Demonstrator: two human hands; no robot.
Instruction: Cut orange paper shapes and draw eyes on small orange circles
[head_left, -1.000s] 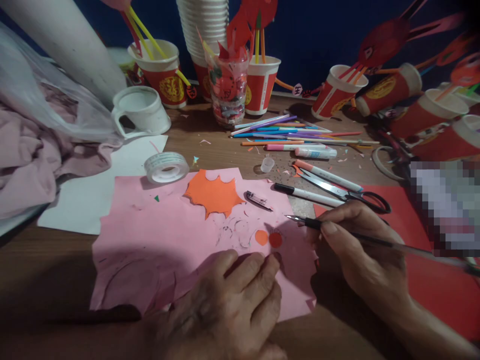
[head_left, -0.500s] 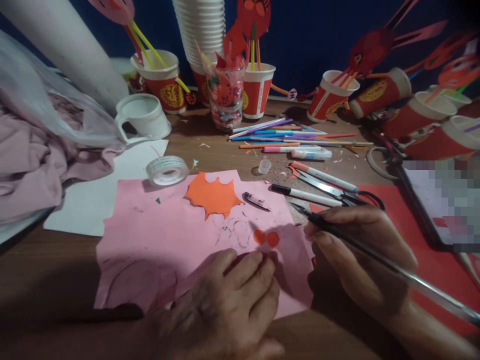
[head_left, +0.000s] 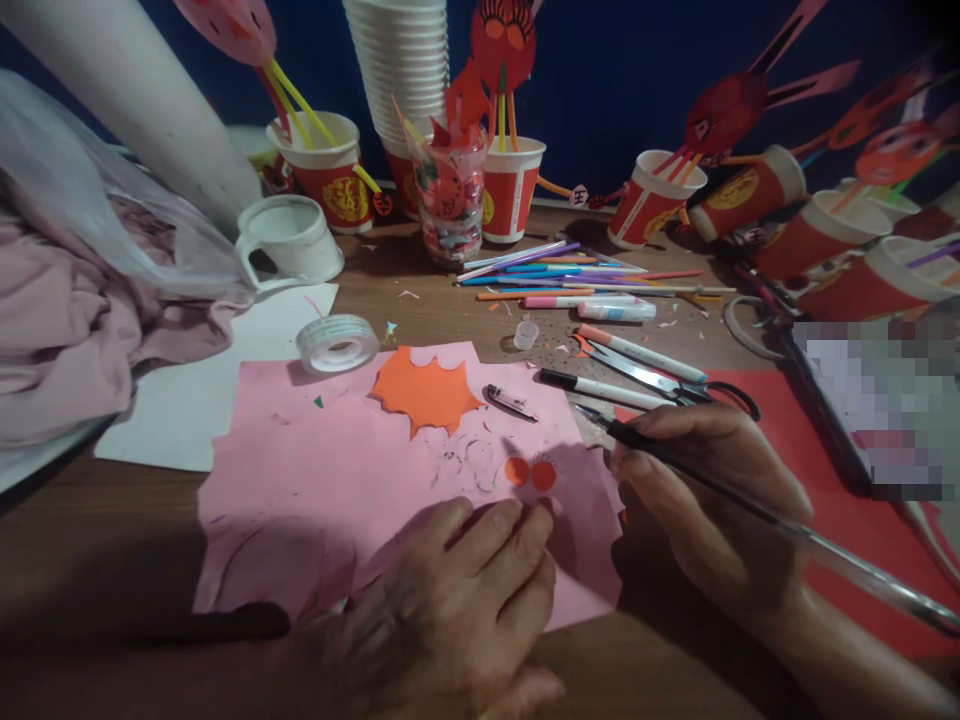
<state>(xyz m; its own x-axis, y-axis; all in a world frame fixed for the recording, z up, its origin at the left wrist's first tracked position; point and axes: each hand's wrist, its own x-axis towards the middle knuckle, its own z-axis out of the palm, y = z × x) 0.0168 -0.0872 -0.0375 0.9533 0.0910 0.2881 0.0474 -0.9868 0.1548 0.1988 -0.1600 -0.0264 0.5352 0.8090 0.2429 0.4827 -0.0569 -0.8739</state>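
Your left hand [head_left: 457,600] lies palm down at the lower centre of the frame, fingers loosely extended and gripping nothing, pressing on the near edge of the pink sheet [head_left: 337,470]. Your right hand [head_left: 705,490], at lower right, is clamped on a black pen [head_left: 750,503]. The pen's tip points to the upper left, over the sheet's right edge. An orange dot [head_left: 516,471] and a red dot [head_left: 544,475] lie side by side on the pink sheet, just beyond your left fingertips. An orange spiky cutout [head_left: 425,390] rests farther up the sheet, with a pen cap [head_left: 510,401] just to its right. A tape roll [head_left: 337,343] sits on the surface [head_left: 112,540] at the sheet's upper left corner. Scissors [head_left: 660,380] lie above your right hand.
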